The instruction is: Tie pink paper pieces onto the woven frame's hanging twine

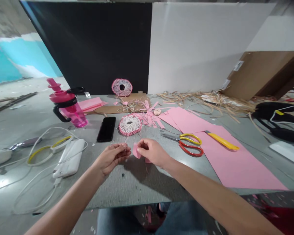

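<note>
My right hand (153, 151) pinches a small pink paper piece (136, 151) at its fingertips. My left hand (112, 157) is close beside that piece, its fingertips pinched together. Anything as fine as a thread between them is too thin to tell. Just beyond my hands lies a round pink-and-white string disc (129, 125), with a black phone (106, 129) to its left. Pink paper strips (150, 119) are scattered to its right. Scissors with red and yellow handles (187, 143) lie right of my right hand.
A grey table (137, 182) holds large pink sheets (235, 163), a yellow craft knife (221, 141), a pink water bottle (68, 109), a white power bank (68, 158) with cables, and a second string disc (122, 87). Pale fibre strands (205, 101) and a cardboard box (261, 73) lie behind.
</note>
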Tool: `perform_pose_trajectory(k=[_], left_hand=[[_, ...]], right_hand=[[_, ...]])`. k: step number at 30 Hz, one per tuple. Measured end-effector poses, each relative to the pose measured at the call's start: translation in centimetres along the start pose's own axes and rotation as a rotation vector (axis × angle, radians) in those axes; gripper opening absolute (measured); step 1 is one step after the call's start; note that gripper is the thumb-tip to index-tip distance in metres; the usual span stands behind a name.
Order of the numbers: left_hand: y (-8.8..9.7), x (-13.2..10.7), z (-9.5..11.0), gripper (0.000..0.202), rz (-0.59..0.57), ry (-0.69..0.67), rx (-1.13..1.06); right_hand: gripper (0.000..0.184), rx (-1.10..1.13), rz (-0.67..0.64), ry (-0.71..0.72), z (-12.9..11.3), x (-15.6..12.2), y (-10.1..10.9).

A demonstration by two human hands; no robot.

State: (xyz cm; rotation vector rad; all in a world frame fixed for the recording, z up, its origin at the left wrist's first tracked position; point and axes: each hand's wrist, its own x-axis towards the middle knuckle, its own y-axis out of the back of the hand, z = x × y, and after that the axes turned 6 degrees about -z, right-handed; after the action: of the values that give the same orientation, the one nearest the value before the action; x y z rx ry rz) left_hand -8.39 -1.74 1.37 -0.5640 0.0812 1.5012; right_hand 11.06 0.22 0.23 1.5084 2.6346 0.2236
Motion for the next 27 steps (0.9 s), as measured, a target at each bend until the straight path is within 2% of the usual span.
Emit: perform_pose_trajectory(k=[3,7,10,14,20,27], left_hand=[[-0.5,0.9,0.3,0.009,-0.019,-0.033,-0.007],[-1.3,2.2,0.3,0.019,-0.062,-0.070,0.003],[-1.6,2.7,0.0,0.027,-0.087,-0.079,0.011],[-1.6,2.7,-0.6,0.033,-0.110,-0.076,0.017],[-1.6,2.6,-1.0,0.043,-0.141,-0.070,0.023],[-1.5,2.7,-1.4,0.043,-0.155,-0.098,0.068]], right_hand=[[0.005,0.041,-0.007,-0.014,1.0,-0.1,0.5],[0.009,0.032,0.012,0.040,2.1,0.0,1.0],[0.017,-0.020,0.047,0.060,2.3,-0.1,1.3],[0.023,0.014,0.030,0.030,2.0,-0.2,1.5],[0.017,0.086,0.025,-0.009,1.8,-0.1,1.1],[0.014,0.093,0.055,-0.107,1.9,-0.1,0.6]])
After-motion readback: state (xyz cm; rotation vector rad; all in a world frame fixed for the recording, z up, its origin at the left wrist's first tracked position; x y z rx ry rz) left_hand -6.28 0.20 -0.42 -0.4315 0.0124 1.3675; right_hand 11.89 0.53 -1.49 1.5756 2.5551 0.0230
